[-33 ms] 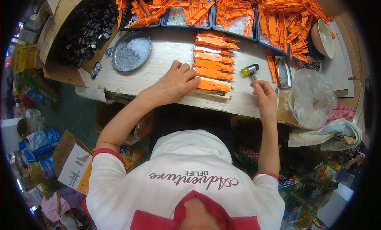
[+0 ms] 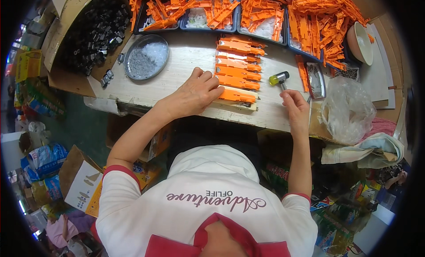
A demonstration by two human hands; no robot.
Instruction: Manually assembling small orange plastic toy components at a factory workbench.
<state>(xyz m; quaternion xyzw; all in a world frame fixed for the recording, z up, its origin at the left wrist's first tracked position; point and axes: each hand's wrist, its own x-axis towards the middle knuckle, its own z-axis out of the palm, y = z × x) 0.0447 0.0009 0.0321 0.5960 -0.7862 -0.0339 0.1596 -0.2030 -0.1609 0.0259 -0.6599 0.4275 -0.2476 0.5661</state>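
Several orange plastic parts [image 2: 239, 68] lie side by side in a column on a pale fixture block [image 2: 253, 107] at the middle of the bench. My left hand [image 2: 199, 92] has its fingers curled, with the fingertips on the left end of the nearest orange plastic part [image 2: 237, 95]. What lies beneath the fingers is hidden. To the right of the column, my right hand [image 2: 295, 107] is closed around the handle of a small mallet. The mallet's yellow and black head [image 2: 279, 78] is raised above the bench, apart from the parts.
Blue trays [image 2: 261, 35] heaped with orange parts line the back. A round metal dish [image 2: 146, 57] holds pale grains. A cardboard box [image 2: 71, 75] at left contains black and metal pieces. On the right are a small tray [image 2: 316, 81], a clear plastic bag [image 2: 347, 108], stacked bowls [image 2: 359, 43] and a cloth [image 2: 365, 151].
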